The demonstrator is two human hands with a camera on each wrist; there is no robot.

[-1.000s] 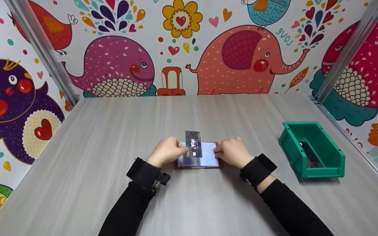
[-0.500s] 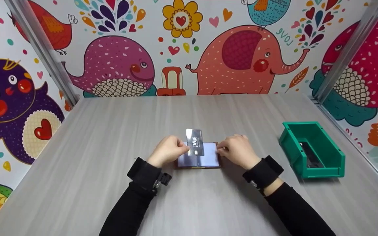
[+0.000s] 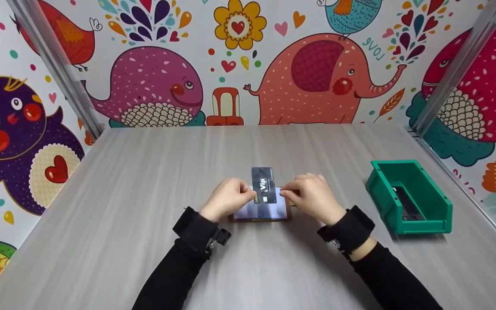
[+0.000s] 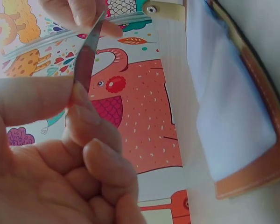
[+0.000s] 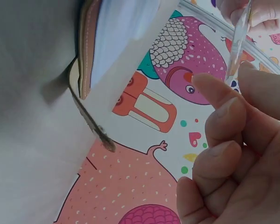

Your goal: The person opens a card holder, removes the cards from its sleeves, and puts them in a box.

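Observation:
In the head view a dark bank-style card (image 3: 264, 185) marked "Vip" stands above an open brown card holder (image 3: 259, 220) with whitish plastic sleeves. My left hand (image 3: 230, 198) pinches the card by its left edge between thumb and bent index finger; the left wrist view shows the card (image 4: 87, 60) edge-on. My right hand (image 3: 312, 193) is just beside the card's right edge. Its thumb and index finger are parted around the card's near end in the right wrist view, and I cannot tell if they touch it. A snap strap (image 5: 91, 116) sticks out from the holder.
On the right of the wood-grain table (image 3: 144, 172) stands a green bin (image 3: 424, 227) with dark cards (image 3: 406, 204) inside. Patterned wall panels (image 3: 230, 64) and metal posts border the table at the back and sides.
My left hand has carried the card a little to the right over the holder. The right hand has left the holder's right edge and come close to the card.

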